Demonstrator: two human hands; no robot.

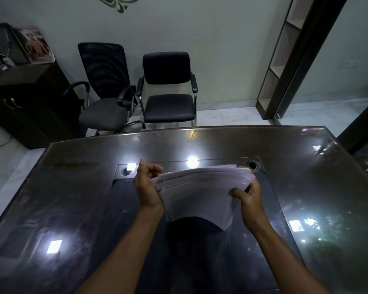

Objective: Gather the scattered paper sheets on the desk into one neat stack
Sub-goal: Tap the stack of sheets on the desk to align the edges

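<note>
Between the two hands, over the glossy dark tabletop [72,209], a thick sheaf of white sheets [198,192] bows upward, its near edge curved. The right hand [250,200] has a grip on the sheaf's right edge, thumb on top. The left hand [147,185] presses its palm against the left edge, fingers loosely curled. Beyond the grip stand two black padded chairs [168,88].

- Both bare forearms reach forward from the bottom edge, converging toward the middle.
- The left hand [147,188] stands edge-on, palm facing inward, fingers loosely curled at the top, its palm against the left side of the paper stack [200,189].
- The right hand [248,196] grips the stack's right side, thumb on top, fingers hidden underneath.
</note>
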